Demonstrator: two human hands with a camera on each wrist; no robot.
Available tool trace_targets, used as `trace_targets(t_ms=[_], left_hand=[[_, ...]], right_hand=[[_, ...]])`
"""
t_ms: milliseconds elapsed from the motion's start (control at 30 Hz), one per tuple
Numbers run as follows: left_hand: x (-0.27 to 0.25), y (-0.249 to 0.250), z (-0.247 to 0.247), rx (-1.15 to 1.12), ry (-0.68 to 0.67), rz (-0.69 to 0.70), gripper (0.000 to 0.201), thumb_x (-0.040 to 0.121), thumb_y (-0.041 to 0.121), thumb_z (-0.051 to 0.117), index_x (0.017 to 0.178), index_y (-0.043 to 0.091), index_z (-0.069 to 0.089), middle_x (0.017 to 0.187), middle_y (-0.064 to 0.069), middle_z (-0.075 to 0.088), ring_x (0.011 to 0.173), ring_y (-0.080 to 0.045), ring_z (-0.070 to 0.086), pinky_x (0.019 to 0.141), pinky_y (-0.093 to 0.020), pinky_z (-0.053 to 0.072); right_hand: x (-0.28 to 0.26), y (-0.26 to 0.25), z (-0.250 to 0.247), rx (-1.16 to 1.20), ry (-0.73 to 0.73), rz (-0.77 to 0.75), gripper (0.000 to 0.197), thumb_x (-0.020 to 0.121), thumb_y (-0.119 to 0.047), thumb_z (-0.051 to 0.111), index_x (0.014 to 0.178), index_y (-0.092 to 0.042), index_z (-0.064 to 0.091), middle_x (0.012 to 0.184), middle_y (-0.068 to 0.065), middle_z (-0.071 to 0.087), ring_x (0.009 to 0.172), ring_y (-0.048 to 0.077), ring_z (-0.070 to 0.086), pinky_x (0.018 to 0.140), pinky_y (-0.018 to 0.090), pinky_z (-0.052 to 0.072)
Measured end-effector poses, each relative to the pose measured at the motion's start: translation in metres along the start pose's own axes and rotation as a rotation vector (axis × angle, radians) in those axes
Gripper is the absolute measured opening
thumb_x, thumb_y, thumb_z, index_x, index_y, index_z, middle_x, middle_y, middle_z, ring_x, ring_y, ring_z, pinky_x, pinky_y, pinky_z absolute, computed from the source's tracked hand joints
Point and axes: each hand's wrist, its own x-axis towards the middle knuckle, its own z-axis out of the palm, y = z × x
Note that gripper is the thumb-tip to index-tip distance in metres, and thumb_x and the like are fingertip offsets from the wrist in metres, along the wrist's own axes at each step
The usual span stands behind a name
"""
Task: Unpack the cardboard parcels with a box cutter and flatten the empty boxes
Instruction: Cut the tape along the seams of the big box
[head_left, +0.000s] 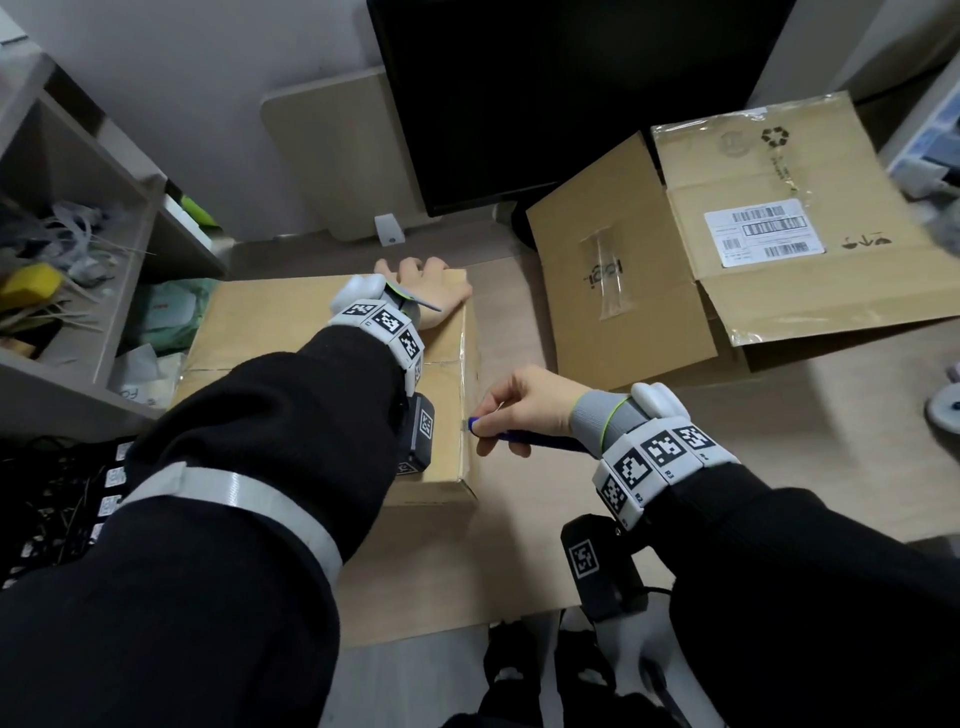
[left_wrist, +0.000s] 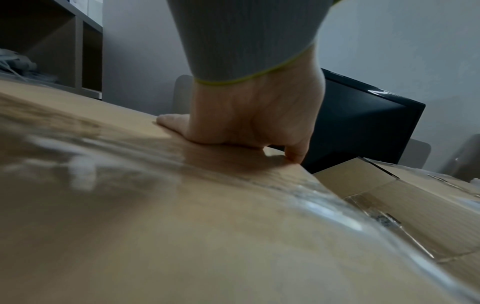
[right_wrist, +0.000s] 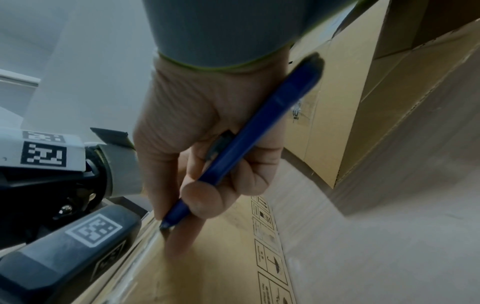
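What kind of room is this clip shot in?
Probably a home office or spare room, with the work done on the floor: a dark monitor stands against the wall, a cluttered shelf unit is at left, and a flattened box lies nearby.

- Black sleeves (head_left: 260, 467) on both arms.
- Grey cuffs (head_left: 605, 421), lime-edged.
- White wrist bands (head_left: 660, 462) bearing black square-code markers.
- Pale strap (head_left: 234, 499), lower-left forearm.

- The sealed box (head_left: 322, 332) is matt brown corrugated cardboard, with glossy clear tape (left_wrist: 324, 197) along its edge.
- The box cutter (right_wrist: 259, 135) has a smooth blue plastic body.
- The opened box (head_left: 779, 249) is the same matt cardboard, with a white paper label (head_left: 763, 231).
- The monitor (head_left: 561, 93) has a glossy black screen.
- The floor (head_left: 779, 441) looks like smooth pale wood.
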Motion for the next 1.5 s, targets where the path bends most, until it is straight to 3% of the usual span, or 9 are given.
trace_targets(t_ms=[233, 333, 433, 767, 900, 1033, 1100, 1267, 1500], left_hand=[[-0.010, -0.003, 0.002, -0.079, 0.004, 0.022, 0.072, 0.090, 0.058, 0.037, 0.151, 0.029, 0.016, 0.160, -0.007, 0.007, 0.145, -0.037, -0.008, 0.117, -0.045, -0.002], [-0.017, -0.007, 0.001, -0.106, -0.003, 0.035, 0.096, 0.069, 0.069, 0.035, 0.153, 0.028, 0.011, 0.160, -0.010, 0.002, 0.146, -0.034, -0.007, 0.117, -0.044, -0.001], [-0.023, -0.023, 0.000, -0.125, 0.019, 0.013, 0.084, 0.087, 0.061, 0.046, 0.153, 0.027, 0.007, 0.160, -0.009, -0.004, 0.146, -0.033, -0.010, 0.116, -0.047, 0.002], [-0.067, -0.171, -0.004, -0.125, 0.056, -0.456, 0.114, 0.064, 0.087, 0.038, 0.152, 0.024, 0.003, 0.159, -0.012, 0.001, 0.145, -0.037, 0.005, 0.116, -0.052, 0.009], [-0.088, -0.191, -0.004, -0.318, 0.134, -0.561, 0.113, 0.070, 0.071, 0.062, 0.151, 0.011, 0.011, 0.156, -0.014, 0.010, 0.144, -0.033, 0.014, 0.115, -0.046, 0.013], [-0.096, -0.216, 0.009, -0.635, 0.147, -0.560, 0.120, 0.049, 0.067, 0.073, 0.144, 0.012, 0.026, 0.143, -0.013, 0.042, 0.130, -0.033, 0.041, 0.109, -0.045, 0.034], [-0.103, -0.220, 0.012, -0.751, 0.212, -0.546, 0.099, 0.060, 0.051, 0.080, 0.139, 0.011, 0.036, 0.135, -0.011, 0.051, 0.123, -0.031, 0.048, 0.103, -0.038, 0.040], [-0.099, -0.221, 0.013, -0.939, 0.304, -0.503, 0.079, 0.072, 0.021, 0.081, 0.138, 0.009, 0.041, 0.133, -0.009, 0.053, 0.120, -0.026, 0.050, 0.089, -0.025, 0.037], [-0.099, -0.233, 0.004, -1.075, 0.235, -0.541, 0.060, 0.082, 0.018, 0.071, 0.135, 0.009, 0.045, 0.119, -0.008, 0.056, 0.114, -0.023, 0.053, 0.082, -0.022, 0.036]], right_hand=[[-0.016, -0.001, -0.007, -0.095, -0.123, 0.069, 0.007, 0.084, -0.007, 0.063, 0.078, -0.008, 0.063, 0.075, 0.008, 0.072, 0.041, 0.016, 0.047, 0.050, 0.019, 0.043], [-0.020, -0.001, -0.020, -0.026, -0.006, 0.047, 0.008, 0.085, -0.007, 0.060, 0.077, -0.009, 0.061, 0.071, 0.009, 0.072, 0.040, 0.017, 0.045, 0.049, 0.021, 0.041], [-0.017, -0.004, -0.028, 0.025, 0.233, -0.014, 0.009, 0.086, -0.007, 0.056, 0.078, -0.010, 0.055, 0.073, 0.008, 0.072, 0.040, 0.016, 0.044, 0.048, 0.022, 0.037], [0.012, -0.061, 0.010, -0.131, 0.327, -0.174, 0.013, 0.086, -0.013, 0.051, 0.096, -0.018, 0.058, 0.085, -0.003, 0.074, 0.049, 0.013, 0.048, 0.060, 0.025, 0.043], [0.029, -0.086, 0.032, -0.232, 0.299, -0.241, 0.012, 0.090, -0.015, 0.050, 0.096, -0.024, 0.056, 0.085, -0.008, 0.071, 0.052, 0.012, 0.048, 0.051, 0.018, 0.040], [0.059, -0.111, 0.068, -0.290, 0.254, -0.299, 0.015, 0.090, -0.011, 0.051, 0.096, -0.024, 0.056, 0.096, 0.004, 0.071, 0.060, 0.016, 0.049, 0.061, 0.026, 0.043], [0.071, -0.122, 0.084, -0.374, 0.270, -0.326, 0.018, 0.090, -0.012, 0.053, 0.103, -0.022, 0.061, 0.096, 0.003, 0.067, 0.066, 0.019, 0.051, 0.058, 0.025, 0.042], [0.095, -0.139, 0.110, -0.534, 0.246, -0.348, 0.024, 0.090, -0.011, 0.053, 0.111, -0.020, 0.061, 0.104, 0.005, 0.066, 0.083, 0.022, 0.055, 0.070, 0.027, 0.043], [0.138, -0.167, 0.142, -0.736, 0.226, -0.357, 0.032, 0.088, -0.008, 0.049, 0.114, -0.023, 0.061, 0.109, 0.008, 0.066, 0.095, 0.028, 0.060, 0.071, 0.026, 0.043]])
